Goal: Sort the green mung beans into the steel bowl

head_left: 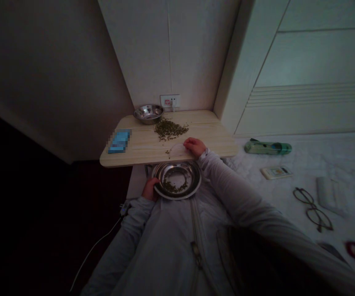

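Observation:
My left hand (150,190) grips the left rim of a shiny metal bowl (196,181), held just below the table's front edge. Small green beans (175,188) lie in a ring inside this bowl. Over the front of the wooden table (140,144), my right hand (196,147) pinches a thin, pale, see-through piece (177,151) with a rounded edge; its exact kind is unclear. A few loose beans (167,152) lie by that piece's left edge. Farther back a larger pile of green beans (168,129) is spread on the tabletop.
A second metal bowl (149,114) stands at the table's back left, near a wall socket (170,100). A blue packet (119,141) lies on the left. On the bed at right are a green bottle (267,147), a phone (276,172) and glasses (313,209).

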The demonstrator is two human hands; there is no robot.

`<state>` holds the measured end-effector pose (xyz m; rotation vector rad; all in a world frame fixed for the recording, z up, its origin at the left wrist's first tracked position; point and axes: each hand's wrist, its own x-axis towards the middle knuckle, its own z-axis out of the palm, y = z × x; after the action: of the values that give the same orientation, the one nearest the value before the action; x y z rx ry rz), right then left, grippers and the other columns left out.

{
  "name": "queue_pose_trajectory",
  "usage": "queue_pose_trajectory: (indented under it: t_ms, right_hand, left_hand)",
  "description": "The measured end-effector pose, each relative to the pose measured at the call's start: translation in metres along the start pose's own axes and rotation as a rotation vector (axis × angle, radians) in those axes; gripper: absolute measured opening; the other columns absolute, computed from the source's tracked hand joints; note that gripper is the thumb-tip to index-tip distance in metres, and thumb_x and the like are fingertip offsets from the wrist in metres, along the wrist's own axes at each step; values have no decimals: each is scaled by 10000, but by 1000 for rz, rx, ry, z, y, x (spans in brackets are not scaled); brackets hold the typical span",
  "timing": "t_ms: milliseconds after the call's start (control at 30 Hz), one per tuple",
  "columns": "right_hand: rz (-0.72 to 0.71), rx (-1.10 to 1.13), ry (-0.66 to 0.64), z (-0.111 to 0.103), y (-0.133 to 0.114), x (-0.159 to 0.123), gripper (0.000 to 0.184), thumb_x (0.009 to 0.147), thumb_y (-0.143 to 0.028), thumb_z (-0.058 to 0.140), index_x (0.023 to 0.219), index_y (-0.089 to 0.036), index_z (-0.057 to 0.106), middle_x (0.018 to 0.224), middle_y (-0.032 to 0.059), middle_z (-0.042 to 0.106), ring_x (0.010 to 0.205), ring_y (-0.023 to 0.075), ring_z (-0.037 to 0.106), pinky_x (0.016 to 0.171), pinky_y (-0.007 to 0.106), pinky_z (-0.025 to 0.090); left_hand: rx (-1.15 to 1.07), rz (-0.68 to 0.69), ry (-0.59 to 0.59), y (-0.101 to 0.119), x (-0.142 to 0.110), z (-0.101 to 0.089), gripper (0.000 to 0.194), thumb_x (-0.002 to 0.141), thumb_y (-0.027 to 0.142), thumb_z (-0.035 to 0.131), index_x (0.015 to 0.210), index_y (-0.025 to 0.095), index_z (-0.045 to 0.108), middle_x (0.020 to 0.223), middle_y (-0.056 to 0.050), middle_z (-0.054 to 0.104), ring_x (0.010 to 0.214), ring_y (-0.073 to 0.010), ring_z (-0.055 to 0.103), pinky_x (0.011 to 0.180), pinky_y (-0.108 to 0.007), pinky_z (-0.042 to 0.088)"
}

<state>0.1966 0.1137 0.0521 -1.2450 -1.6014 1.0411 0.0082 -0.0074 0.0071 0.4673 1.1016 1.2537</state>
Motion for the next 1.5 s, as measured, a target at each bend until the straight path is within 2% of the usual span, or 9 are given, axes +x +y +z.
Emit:
queue_pose_trajectory:
  t_ms: [133, 367, 467, 733, 1000, 1233, 1500]
  right_hand:
    - [5, -10, -2, 0, 1, 0, 134, 603, -287, 471, 635, -163, 510, 492, -47, 490, 490, 72, 407, 540, 221, 337]
    - [6, -6, -13, 1, -1, -1, 121, 598, -272, 478, 618, -158, 511, 487, -48, 488, 490, 69, 411, 544, 218, 333]
    - [6, -24, -10, 0, 1, 0, 126, 602, -274, 477, 619, -156, 518, 492, -47, 490, 495, 69, 414, 547, 216, 335]
    - [-46, -84, -16, -1, 8, 4, 149, 607, -292, 486, 629, -156, 540, 488, -44, 497, 500, 72, 417, 535, 216, 332]
    - [-43, -63, -45, -1, 8, 3, 175, 606, -315, 496, 654, -154, 544, 505, -40, 509, 493, 68, 412, 525, 214, 324]
    - [-32, -75, -64, -1, 3, 1, 195, 601, -334, 493, 644, -151, 542, 500, -35, 495, 489, 70, 397, 524, 220, 315]
    - [-22, -45, -68, -1, 4, 0, 209, 596, -335, 502, 665, -143, 550, 502, -32, 490, 502, 73, 398, 523, 221, 323]
  left_hand:
    - [-16, 14, 16, 2, -3, 3, 128, 544, 82, 477, 511, 188, 542, 459, 3, 552, 731, -221, 575, 620, -292, 462]
    - [-28, 101, 58, 4, -2, 2, 114, 585, 102, 506, 527, 190, 551, 512, 6, 565, 793, -197, 555, 675, -257, 437]
    - [-39, 149, 43, 6, -5, 3, 84, 572, 117, 537, 519, 180, 552, 513, 4, 562, 742, -184, 558, 652, -242, 433]
    - [-107, 51, 122, 5, -1, 7, 86, 534, 221, 547, 470, 164, 557, 469, -4, 566, 515, -132, 529, 499, -230, 435]
    - [-112, 39, 119, 4, 1, 3, 83, 523, 226, 564, 476, 158, 556, 465, -2, 561, 533, -130, 539, 516, -221, 438]
    - [-79, 112, 120, 1, 6, -1, 93, 515, 230, 577, 465, 158, 544, 473, 6, 555, 516, -115, 523, 507, -211, 428]
    - [-98, 69, 102, 4, 2, 3, 79, 525, 228, 561, 474, 169, 549, 463, 2, 556, 536, -137, 537, 510, -232, 437]
